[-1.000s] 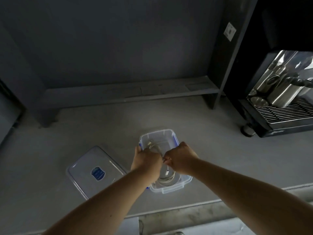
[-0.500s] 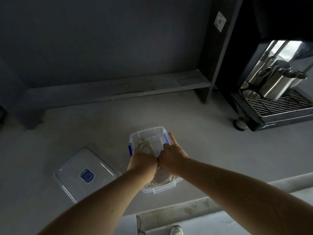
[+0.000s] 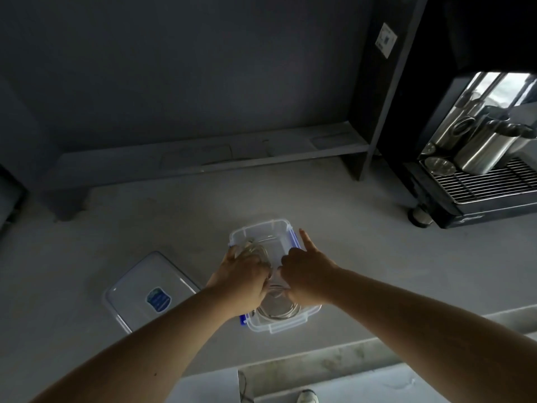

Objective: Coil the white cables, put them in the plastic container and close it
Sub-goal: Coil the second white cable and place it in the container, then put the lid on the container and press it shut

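A clear plastic container (image 3: pixel 263 228) with blue clips stands open on the grey counter. Both hands are over it. My left hand (image 3: pixel 242 271) is closed around a bundle of white cable (image 3: pixel 255 248) at the container's left side. A coil of white cable (image 3: pixel 276 309) lies in the near end of the container. My right hand (image 3: pixel 305 271) is over the container's right half with its index finger stretched out along the right rim; whether it grips the cable is hidden. The clear lid (image 3: pixel 151 289) with a blue label lies flat to the left.
A coffee machine (image 3: pixel 476 181) with steel jugs on a drip grate stands at the right. A low grey shelf (image 3: pixel 203 158) runs along the back wall. The counter's front edge (image 3: pixel 377 353) lies just below the container.
The hands have pushed the cable lower into the container. My right index finger has stretched out along the right rim. The camera has shifted slightly.
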